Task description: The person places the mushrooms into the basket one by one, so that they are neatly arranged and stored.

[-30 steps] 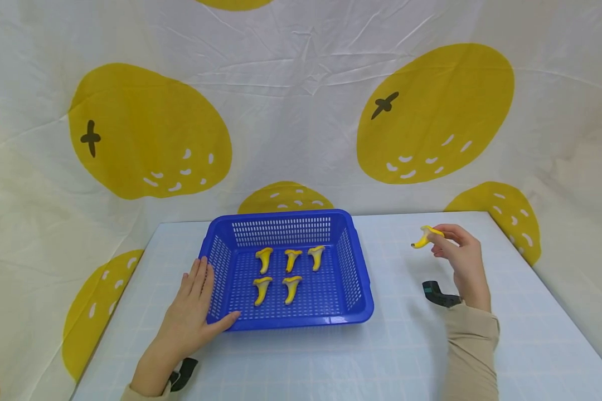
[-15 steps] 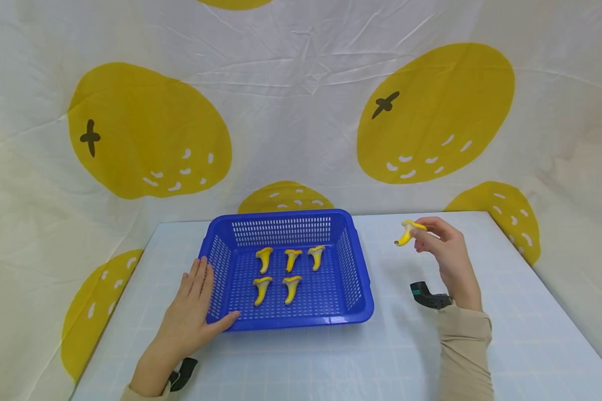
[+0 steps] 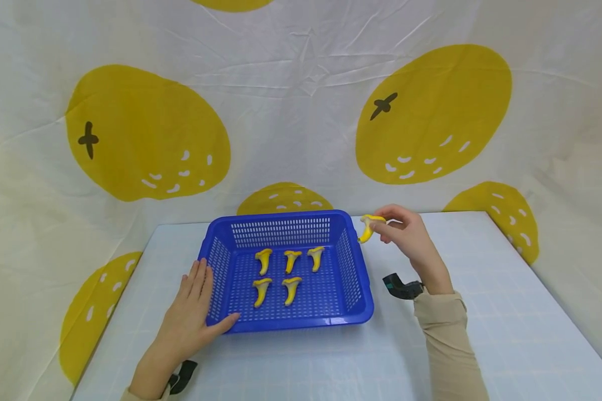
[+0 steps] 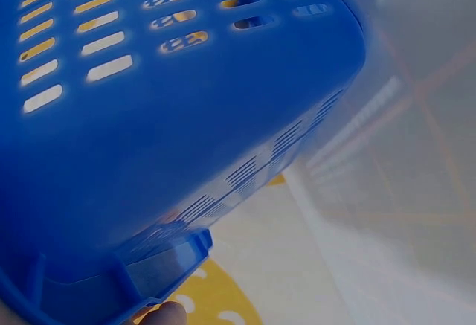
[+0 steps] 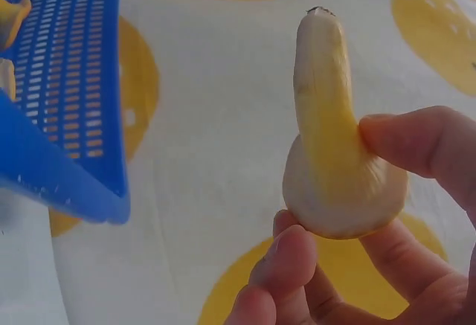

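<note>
Between thumb and fingers my right hand pinches a yellow mushroom with a pale underside, just off the basket's right rim at the far corner. The right wrist view shows this mushroom close up, its stem pointing up. Several like mushrooms lie in two rows on the floor of a blue plastic basket. My left hand rests with straight fingers along the basket's left side, thumb over the near rim. In the left wrist view the basket wall covers most of the picture.
The basket stands on a white table with a faint grid pattern. Behind the table hangs a pale cloth printed with large yellow fruit. A black wrist device sits at my right wrist.
My right hand has moved left with the mushroom, from well right of the basket to beside its far right rim. The left hand and the basket have stayed in place.
</note>
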